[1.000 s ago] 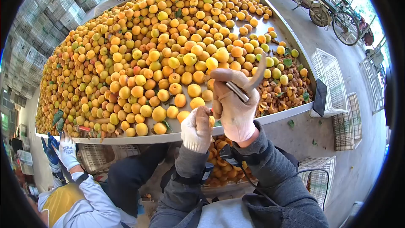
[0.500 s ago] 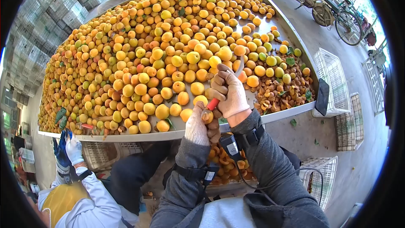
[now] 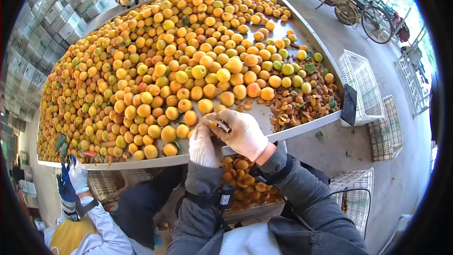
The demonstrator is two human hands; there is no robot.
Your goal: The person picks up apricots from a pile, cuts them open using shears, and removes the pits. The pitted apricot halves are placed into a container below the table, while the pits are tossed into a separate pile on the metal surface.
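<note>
Where the near rim of the table [image 3: 141, 163] runs across the view, both gloved hands meet just above it. The left hand [image 3: 204, 142] curls shut around an apricot [image 3: 210, 122], only an orange sliver showing, while the right hand [image 3: 245, 132] is clenched on a knife [image 3: 222, 125] laid against that fruit. Bare metal lies just beyond the knuckles, between the apricot pile [image 3: 165, 66] and a heap of pits [image 3: 302, 106] by the right edge. Below the rim, a crate of cut fruit [image 3: 240, 179] sits under the wrists. A co-worker's gloved hand [image 3: 75, 175] is well apart at the left corner, and white crates [image 3: 361, 82] stand on open floor to the right.
</note>
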